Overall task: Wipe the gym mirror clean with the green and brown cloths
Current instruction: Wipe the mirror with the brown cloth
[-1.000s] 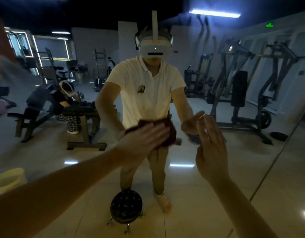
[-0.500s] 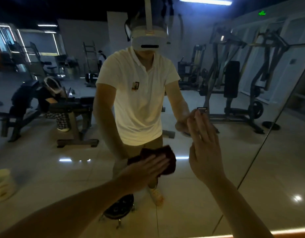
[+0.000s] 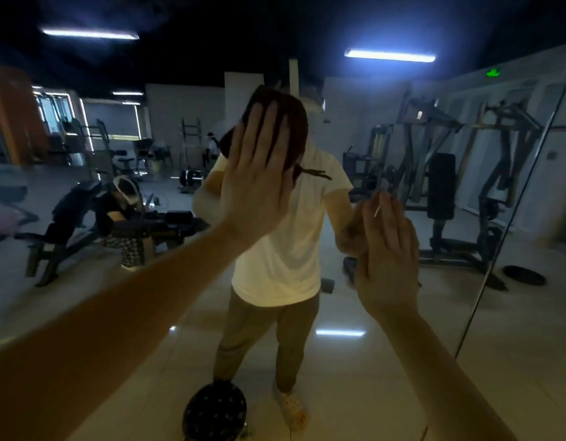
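The gym mirror (image 3: pixel 84 297) fills the view and reflects me and the room. My left hand (image 3: pixel 259 173) presses the brown cloth (image 3: pixel 294 122) flat against the glass at head height, fingers straight and spread. The cloth shows above and to the right of the fingers, with a dark tag hanging at its lower right. My right hand (image 3: pixel 386 249) lies flat on the mirror lower down on the right, fingers straight, holding nothing. No green cloth is in view.
A vertical seam (image 3: pixel 510 218) between mirror panels runs down the right side. The glass reflects weight benches (image 3: pixel 84 218) on the left and machines (image 3: pixel 450 192) on the right. A dark round stool (image 3: pixel 215 412) stands low at centre.
My left hand has swept the brown cloth up the glass, from about thigh height of my reflection to its head. The right hand has stayed flat on the mirror.
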